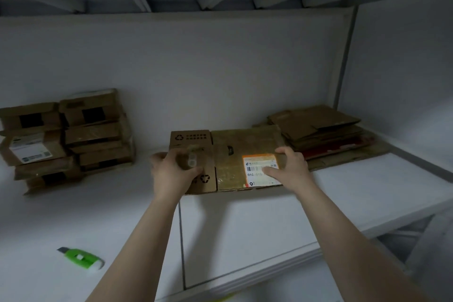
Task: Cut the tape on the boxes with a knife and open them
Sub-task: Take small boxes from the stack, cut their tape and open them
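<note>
flattened box [230, 167] lies mid table [245, 228], near the back wall. left hand [171, 171] sits on the box's left flap, fingers curled round a clear wad [193, 160], which is too blurred to identify. right hand [291, 162] is spread with fingers apart, pressing on the box's right part, thumb on the white label [255, 171], gripping nothing. green knife [82, 258] lies on the table front left, well apart from both hands. box stack [73, 135] at back left, flat cardboard pile [318, 127] just right of the box.
</note>
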